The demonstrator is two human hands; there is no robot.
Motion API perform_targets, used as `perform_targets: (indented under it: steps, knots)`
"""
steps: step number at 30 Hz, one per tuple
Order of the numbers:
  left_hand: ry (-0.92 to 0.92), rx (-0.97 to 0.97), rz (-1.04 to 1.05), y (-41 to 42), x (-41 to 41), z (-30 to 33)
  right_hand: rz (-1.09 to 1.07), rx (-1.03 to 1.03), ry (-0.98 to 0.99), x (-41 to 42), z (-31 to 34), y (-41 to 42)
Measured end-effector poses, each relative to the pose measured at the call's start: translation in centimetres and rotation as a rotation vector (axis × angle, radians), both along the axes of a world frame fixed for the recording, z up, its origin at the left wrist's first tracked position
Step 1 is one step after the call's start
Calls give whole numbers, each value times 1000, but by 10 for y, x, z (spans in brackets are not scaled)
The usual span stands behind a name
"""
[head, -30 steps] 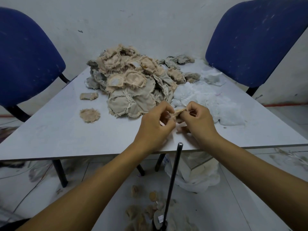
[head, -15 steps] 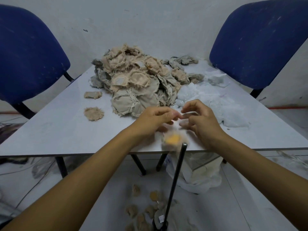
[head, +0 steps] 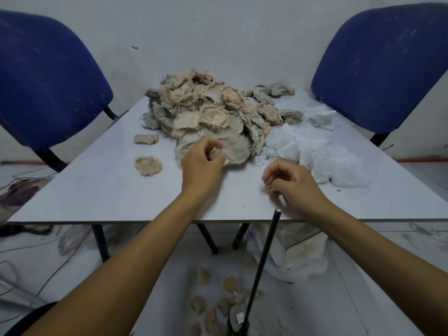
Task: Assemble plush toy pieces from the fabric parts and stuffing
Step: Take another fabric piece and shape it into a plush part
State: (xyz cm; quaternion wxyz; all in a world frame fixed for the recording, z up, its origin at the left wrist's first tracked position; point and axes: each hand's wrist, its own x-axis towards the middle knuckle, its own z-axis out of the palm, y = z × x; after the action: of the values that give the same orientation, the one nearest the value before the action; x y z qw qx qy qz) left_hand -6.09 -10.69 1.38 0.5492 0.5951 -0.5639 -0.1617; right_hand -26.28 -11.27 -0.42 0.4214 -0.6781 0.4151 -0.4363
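Head view: fabric pile (head: 213, 117) lies straight ahead of left hand (head: 202, 163).
I read left hand as nearer, fingers loosely curled at the pile's front edge; whether it grips cloth I cannot tell. Right hand (head: 288, 183) is loosely curled, holding nothing, just short of the stuffing (head: 322, 151) to its right on the table (head: 97, 190).
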Motion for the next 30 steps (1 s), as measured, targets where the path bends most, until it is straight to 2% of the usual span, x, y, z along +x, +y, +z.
perform_targets:
  steps: [2, 6, 12, 15, 18, 22, 24, 25, 26, 28, 30]
  knots:
    - [186, -24, -192, 6, -9, 11, 9, 0, -27, 2, 1, 0]
    - [364, 8, -487, 17, -27, 14, 86, -6, 32, 5, 3, 0]
    - [475, 179, -726, 12, -38, 12, 338, 184, -296, -7, 7, -7]
    - [562, 254, -686, 5, -31, 16, 295, 264, -314, -7, 9, -11]
    - [605, 260, -476, -7, -21, 19, 226, 318, -280, -6, 11, -12]
    - [724, 364, -281, -20, -5, 20, 35, 270, -295, -2, 9, -10]
    - [649, 379, -202, -24, 1, 22, -19, 249, -382, 1, 11, -7]
    - [498, 358, -146, -27, 4, 22, -47, 233, -426, 1, 14, -6]
    - [272, 313, -90, -30, 6, 21, -77, 208, -461, 1, 18, -7]
    - [-110, 237, -73, -33, 6, 19, -103, 169, -548, 1, 28, -10]
    - [-233, 266, -164, -33, 2, 15, -82, 206, -683, 1, 39, -14]
